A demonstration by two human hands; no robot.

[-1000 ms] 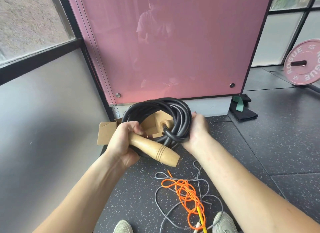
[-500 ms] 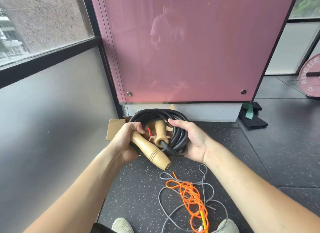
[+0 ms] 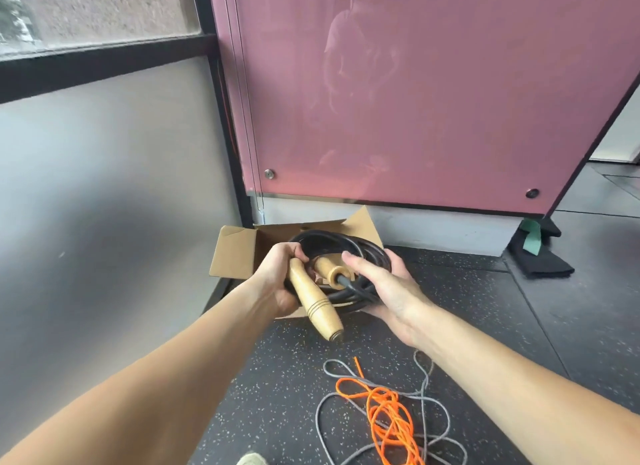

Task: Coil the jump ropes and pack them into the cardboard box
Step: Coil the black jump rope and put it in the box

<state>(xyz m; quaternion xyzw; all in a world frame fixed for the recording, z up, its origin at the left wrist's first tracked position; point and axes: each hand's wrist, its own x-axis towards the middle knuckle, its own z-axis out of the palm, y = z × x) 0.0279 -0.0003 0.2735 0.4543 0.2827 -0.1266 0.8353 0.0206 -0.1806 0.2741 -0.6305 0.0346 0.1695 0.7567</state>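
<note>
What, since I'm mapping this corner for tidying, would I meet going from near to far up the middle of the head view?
orange rope → long wooden handle → cardboard box → pink panel

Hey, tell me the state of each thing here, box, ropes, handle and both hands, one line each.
cardboard box: open, flaps up, on the floor.
black jump rope: coiled, held at the box's mouth.
wooden handle: gripped near its rope end.
left hand: grips the wooden handle.
right hand: cups the coil's side.
orange rope: loose on the floor, uncoiled.
grey rope: loose, tangled with the orange rope.
</note>
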